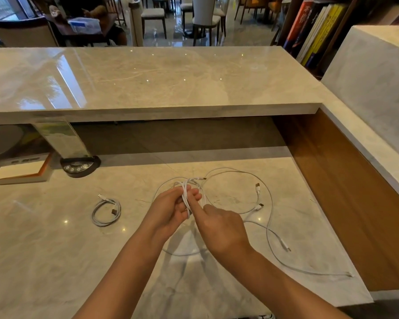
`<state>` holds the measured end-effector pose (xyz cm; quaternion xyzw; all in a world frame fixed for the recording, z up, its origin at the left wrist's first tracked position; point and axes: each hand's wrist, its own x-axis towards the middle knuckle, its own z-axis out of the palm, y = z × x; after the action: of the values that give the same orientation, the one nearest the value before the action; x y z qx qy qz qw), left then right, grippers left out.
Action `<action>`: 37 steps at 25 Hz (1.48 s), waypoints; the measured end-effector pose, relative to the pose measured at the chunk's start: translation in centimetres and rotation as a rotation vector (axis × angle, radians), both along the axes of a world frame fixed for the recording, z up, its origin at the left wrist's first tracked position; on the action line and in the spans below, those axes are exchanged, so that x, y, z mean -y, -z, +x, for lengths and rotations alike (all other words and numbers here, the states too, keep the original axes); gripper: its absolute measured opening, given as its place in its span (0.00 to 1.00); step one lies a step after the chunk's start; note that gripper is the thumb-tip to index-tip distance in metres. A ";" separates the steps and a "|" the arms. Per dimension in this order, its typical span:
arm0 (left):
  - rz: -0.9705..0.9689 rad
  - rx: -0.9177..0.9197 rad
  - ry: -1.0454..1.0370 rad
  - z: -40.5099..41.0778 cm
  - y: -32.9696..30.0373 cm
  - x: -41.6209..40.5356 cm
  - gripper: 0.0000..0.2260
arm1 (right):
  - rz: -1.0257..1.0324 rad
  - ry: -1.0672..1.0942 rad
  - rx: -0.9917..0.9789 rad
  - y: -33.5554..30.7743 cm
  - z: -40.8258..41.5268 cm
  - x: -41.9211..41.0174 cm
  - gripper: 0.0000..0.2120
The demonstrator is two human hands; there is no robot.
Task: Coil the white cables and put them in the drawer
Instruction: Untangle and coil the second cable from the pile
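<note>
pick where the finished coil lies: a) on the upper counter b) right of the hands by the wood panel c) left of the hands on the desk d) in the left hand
c: the finished coil lies flat on the desk to the left of the left hand, apart from it, while that hand holds a different cable still being wound.

Marble desk; on it coiled cable left, loose cables right, box far left.
</note>
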<state>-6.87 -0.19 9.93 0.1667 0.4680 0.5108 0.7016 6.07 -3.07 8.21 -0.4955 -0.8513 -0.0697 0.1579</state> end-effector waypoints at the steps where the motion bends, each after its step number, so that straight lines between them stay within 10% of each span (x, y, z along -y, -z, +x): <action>1: -0.005 0.067 -0.027 -0.3 -0.1 -0.2 0.10 | 0.038 -0.068 -0.034 0.5 0.2 0.2 0.37; 5: 0.030 0.399 0.019 -2.3 -0.6 -0.3 0.03 | -0.278 0.068 -0.865 -0.5 1.4 0.0 0.13; 9: 0.116 0.505 0.298 -2.5 -0.7 0.3 0.10 | -1.331 0.127 -1.429 -2.7 2.8 -3.5 0.22; 11: 0.099 0.461 0.324 -1.9 -0.8 0.4 0.09 | -1.499 0.035 -1.532 -3.1 3.1 -4.1 0.19; 15: 0.050 0.288 0.244 -1.5 -0.9 0.4 0.06 | -1.450 0.123 -1.485 -3.2 4.1 -4.8 0.05; 24: 0.102 -0.058 0.395 -0.7 -2.1 -0.5 0.10 | -1.367 0.227 -1.549 -5.0 6.3 -6.7 0.07; 29: 0.051 0.227 0.065 1.2 -1.3 -1.1 0.09 | -1.348 0.203 -1.738 -2.7 4.8 -6.0 0.14; 32: 0.064 0.384 -0.069 1.1 -1.0 -1.8 0.10 | -1.548 -0.059 -1.407 -0.9 4.2 -3.9 0.27; 37: 0.130 0.423 -0.137 -0.5 -1.4 -2.2 0.11 | -1.294 -0.176 -0.776 -2.1 6.4 -3.1 0.11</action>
<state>-7.34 2.03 11.36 0.0684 0.2869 0.6100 0.7355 12.47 -0.01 10.33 -0.4085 -0.6423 0.6356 0.1288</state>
